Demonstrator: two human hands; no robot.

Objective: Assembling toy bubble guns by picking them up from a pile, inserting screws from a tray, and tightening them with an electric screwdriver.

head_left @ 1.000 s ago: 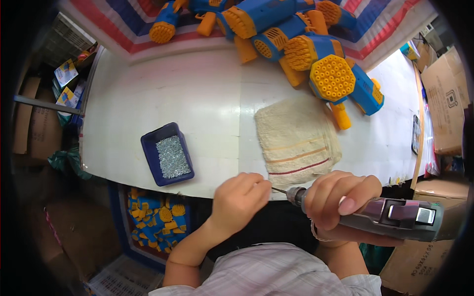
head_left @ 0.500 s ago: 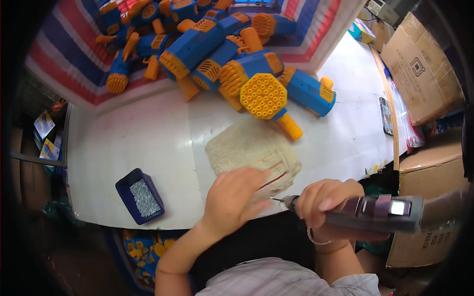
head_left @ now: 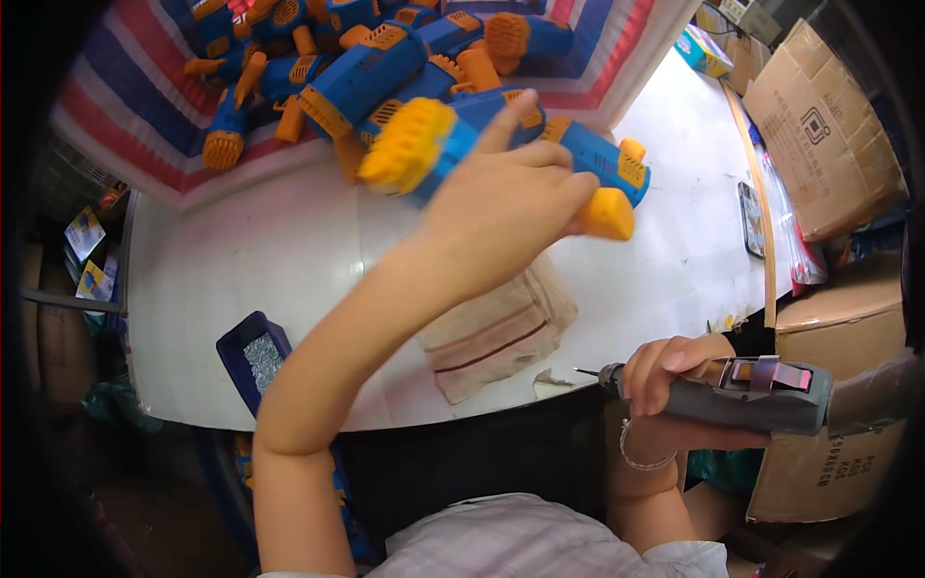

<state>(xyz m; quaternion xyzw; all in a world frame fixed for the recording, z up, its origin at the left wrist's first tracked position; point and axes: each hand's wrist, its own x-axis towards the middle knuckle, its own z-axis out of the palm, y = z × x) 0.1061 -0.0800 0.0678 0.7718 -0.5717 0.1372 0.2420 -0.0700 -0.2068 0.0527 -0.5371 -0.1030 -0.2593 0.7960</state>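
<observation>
My left hand reaches across the table, its fingers closed round the yellow handle of a blue and yellow toy bubble gun. The index finger points up, away from the others. The gun's studded yellow front is smeared by motion and faces left, and my hand hides part of the body. At the table's near right edge, my right hand grips a grey electric screwdriver. Its thin bit points left, touching nothing. Between the hands lies a folded beige cloth with dark red stripes, partly covered by my left forearm.
More blue and orange toy guns are heaped at the back against a striped sheet. A dark blue tray of small screws sits left, partly behind my forearm. Cardboard boxes and a phone are on the right.
My left hand has moved from the cloth up to the toy gun and gripped it; the gun has turned leftward. The screwdriver has shifted slightly right in my right hand's grip.
</observation>
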